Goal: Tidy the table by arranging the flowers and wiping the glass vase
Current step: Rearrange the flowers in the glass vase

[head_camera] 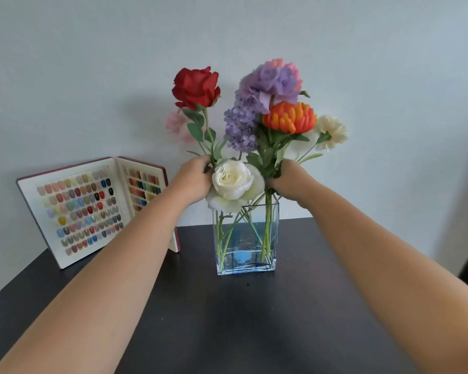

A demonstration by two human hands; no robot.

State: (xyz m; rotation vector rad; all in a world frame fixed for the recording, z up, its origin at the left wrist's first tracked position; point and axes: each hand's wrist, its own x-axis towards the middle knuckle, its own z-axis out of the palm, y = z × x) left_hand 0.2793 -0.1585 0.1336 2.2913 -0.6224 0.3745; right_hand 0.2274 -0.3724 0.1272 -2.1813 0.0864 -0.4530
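Hands are both up at the bouquet, just above the rim of the glass vase [246,238]. Your left hand [193,182] is closed around the stems on the left side — the red rose [196,88] rises from that grip, with a pale pink bloom [176,125] behind it. Your right hand [288,180] is clamped on the right-hand bunch of stems: purple hydrangea [272,79] on top, lilac spike [239,125] below and left of it, orange chrysanthemum [289,117] in front, cream flower [331,132] leaning out to the right. The two hands are apart, with the white rose [234,182] sitting between them, low, its head resting at the vase's rim and touching your left hand.

Vase is rectangular, clear, upright on the dark table [227,319], centre of view, close to the wall [92,76]. Stems cross inside it and reach the bottom; blue tint and a blue blob at the base — can't tell what that is.

Left of the vase, well apart, a nail colour swatch book [89,209] stands open on the table, leaning against the wall. Your left forearm passes in front of its lower right corner.
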